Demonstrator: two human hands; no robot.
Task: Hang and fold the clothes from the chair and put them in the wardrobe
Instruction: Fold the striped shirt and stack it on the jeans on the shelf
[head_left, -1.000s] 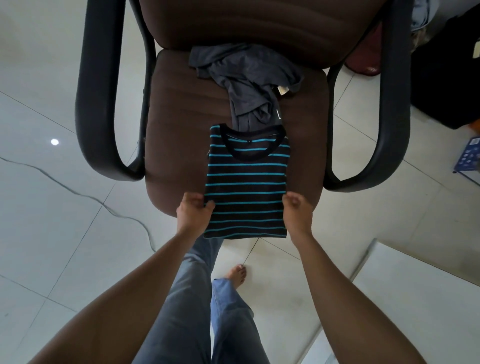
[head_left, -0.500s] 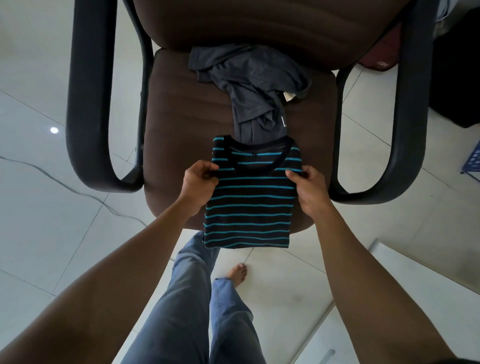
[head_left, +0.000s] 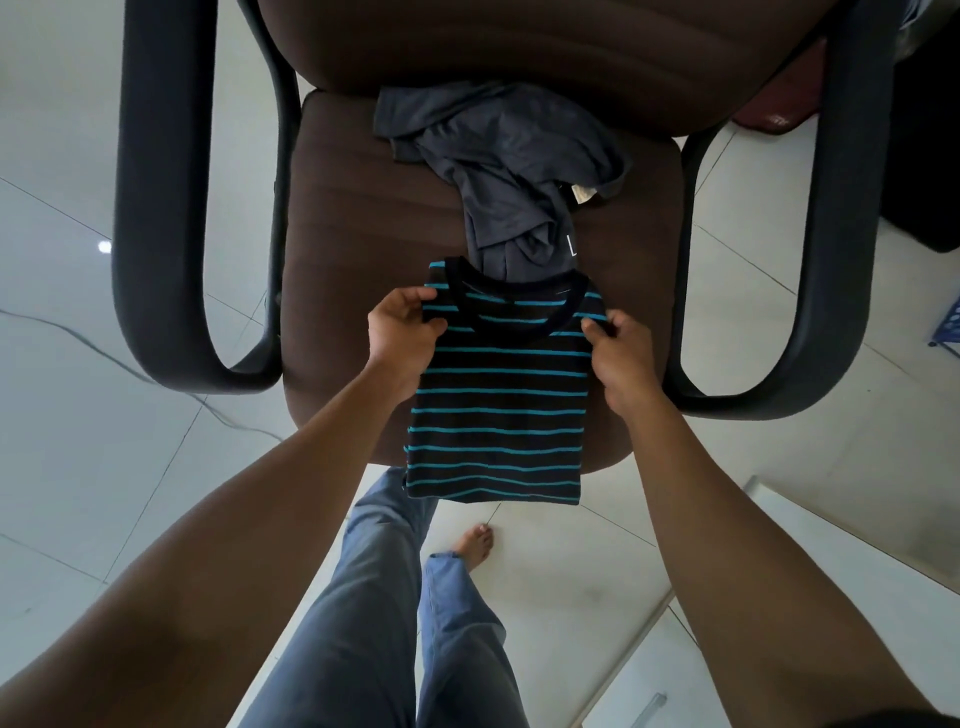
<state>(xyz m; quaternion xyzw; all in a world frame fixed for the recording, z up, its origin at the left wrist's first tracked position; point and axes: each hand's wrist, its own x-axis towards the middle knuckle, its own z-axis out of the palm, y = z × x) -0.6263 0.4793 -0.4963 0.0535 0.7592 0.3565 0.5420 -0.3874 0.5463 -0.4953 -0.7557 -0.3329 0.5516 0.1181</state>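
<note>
A black T-shirt with teal stripes (head_left: 498, 410), folded narrow, lies on the front of the brown chair seat (head_left: 363, 234), its hem hanging over the seat's front edge. My left hand (head_left: 402, 338) pinches its left shoulder beside the collar. My right hand (head_left: 621, 353) pinches the right shoulder. Behind the striped shirt a crumpled dark grey garment (head_left: 509, 166) lies against the chair back, with a small white label showing.
The chair has black looped armrests, one on the left (head_left: 161, 208) and one on the right (head_left: 841, 234). A thin cable (head_left: 104, 353) runs across the white tiled floor at left. A white panel (head_left: 810, 597) lies at lower right. My legs stand below the seat.
Both hands slid up the sides of the striped shirt from near its hem to its shoulders by the collar. The shirt stayed on the seat.
</note>
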